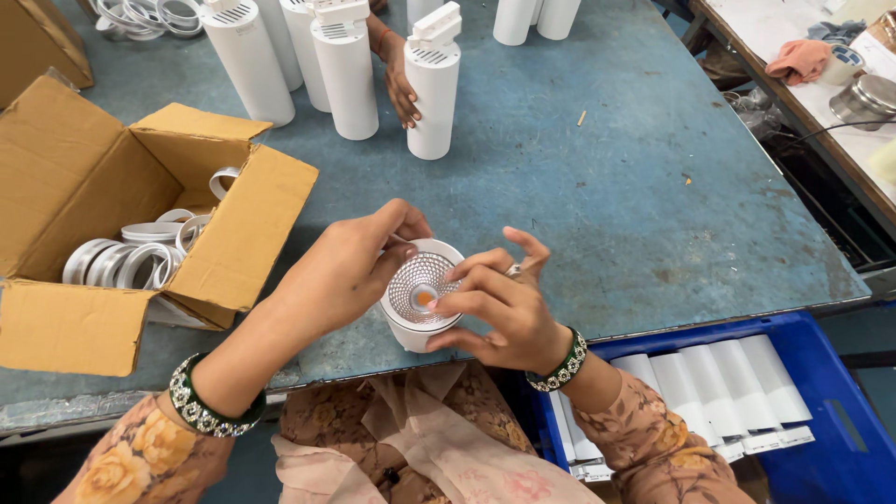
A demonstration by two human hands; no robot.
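A white lamp (419, 297) is held at the centre of the frame, just above the near edge of the blue-grey table (597, 187), with its open mouth turned up towards the camera. A dimpled silver reflector (420, 283) is seen inside it, with a small orange spot at its middle. The lamp is gripped from the left by the left hand (341, 271), whose thumb and forefinger are curled over the far rim. The right hand (499, 308) is laid against the right side of the rim; its fingers (476, 266) are spread, the fingertips resting on the edge of the reflector (a ring is worn on one of them). Green beaded bangles are worn on both wrists.

At the left of the frame an open cardboard box (84, 187) is lying on the table, and white rings (140, 257) are piled inside it. Across the top of the frame a row of upright white cylinders (345, 75) is standing, and one of these, right of the row's middle, is touched by another person's hand (399, 84). At the lower right a blue crate (840, 411) is set below the table edge, with white tubes (709, 378) laid side by side in it.
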